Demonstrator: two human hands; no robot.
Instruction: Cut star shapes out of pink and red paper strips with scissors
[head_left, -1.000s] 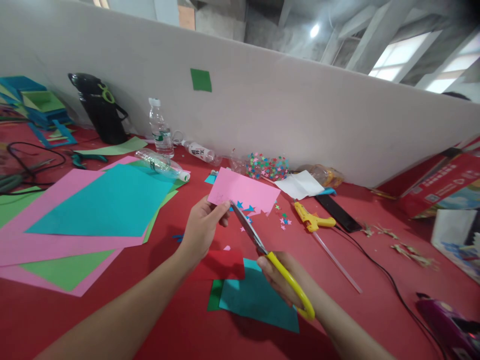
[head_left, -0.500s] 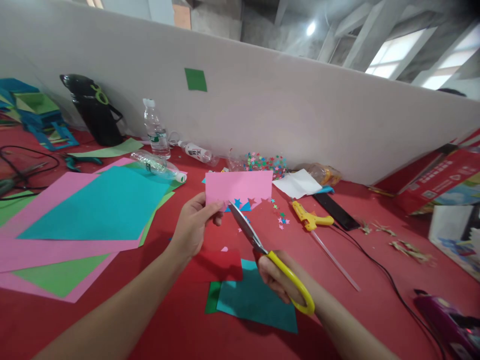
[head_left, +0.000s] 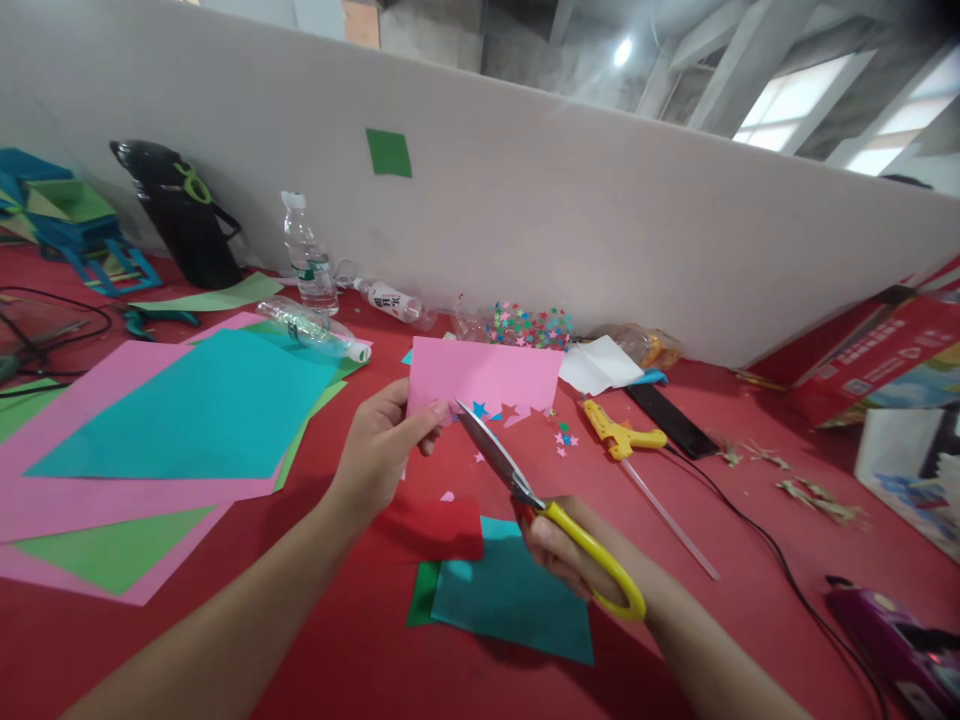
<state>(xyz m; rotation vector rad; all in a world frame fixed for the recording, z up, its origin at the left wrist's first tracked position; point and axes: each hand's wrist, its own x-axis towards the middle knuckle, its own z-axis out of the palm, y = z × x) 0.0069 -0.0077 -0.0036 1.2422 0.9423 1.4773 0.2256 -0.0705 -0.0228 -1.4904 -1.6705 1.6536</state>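
Observation:
My left hand (head_left: pixel 382 440) pinches the lower left corner of a pink sheet of paper (head_left: pixel 484 370), held up above the table. Star-shaped holes run along the sheet's lower edge. In my right hand (head_left: pixel 562 550) are scissors (head_left: pixel 499 455) with yellow handles, their blade tips at the sheet's lower edge close to my left thumb. Below lie a red piece of paper (head_left: pixel 442 525) and a teal sheet (head_left: pixel 514 600) with a green piece (head_left: pixel 424 590) under it. Small paper stars (head_left: pixel 564 438) are scattered to the right of the pink sheet.
Large coloured sheets (head_left: pixel 187 420) lie at left, a plastic bottle (head_left: pixel 311 330) on them. A black flask (head_left: pixel 176 215) and an upright bottle (head_left: pixel 307 260) stand behind. At right are a yellow glue gun (head_left: pixel 619 432), a black phone (head_left: pixel 675 420), a cable and a red box (head_left: pixel 885 350).
The pink sheet has turned slightly in my left hand, its right side now reaching further right. The scissors' handles have shifted a little right, with the tips still at the lower edge.

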